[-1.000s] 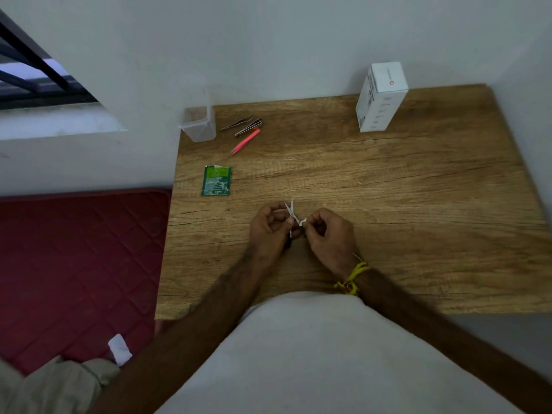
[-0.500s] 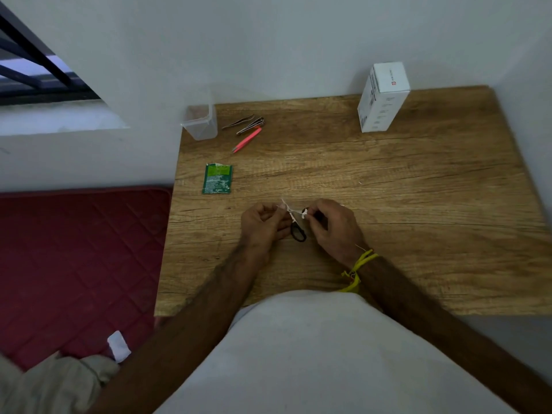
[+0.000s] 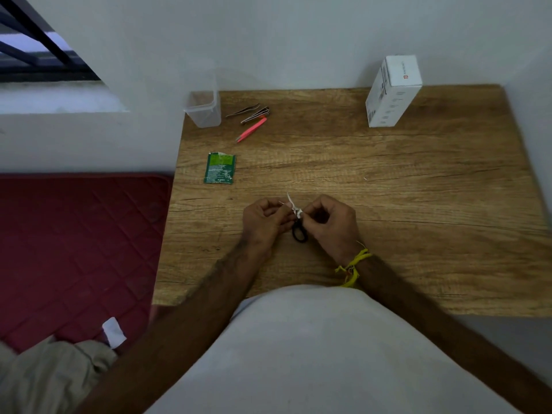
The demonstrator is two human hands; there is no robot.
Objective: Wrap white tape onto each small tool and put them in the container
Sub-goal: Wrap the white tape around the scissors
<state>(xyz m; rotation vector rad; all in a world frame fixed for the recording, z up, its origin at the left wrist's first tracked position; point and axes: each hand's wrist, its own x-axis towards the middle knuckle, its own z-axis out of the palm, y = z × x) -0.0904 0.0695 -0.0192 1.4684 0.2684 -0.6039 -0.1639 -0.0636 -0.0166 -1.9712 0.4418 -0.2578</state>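
Small scissors with black handles [image 3: 298, 233] are held between both hands over the middle of the wooden table [image 3: 388, 186]. White tape [image 3: 294, 206] is wound round the blades, a loose end sticking up. My left hand [image 3: 263, 219] pinches the tape and blade end from the left. My right hand [image 3: 331, 222] grips the scissors near the pivot from the right. At the back left stands a clear plastic container [image 3: 203, 110]. Beside it lie two metal tweezers [image 3: 249, 112] and pink tweezers [image 3: 251, 130].
A green sachet [image 3: 219, 168] lies left of centre on the table. A white box [image 3: 392, 91] stands at the back right by the wall. A red quilted mattress [image 3: 74, 249] lies left of the table. Walls close the back and right sides.
The black scissor handles have swung down into view between the hands. The hands stayed at the same spot, turning the scissors and tape slightly.
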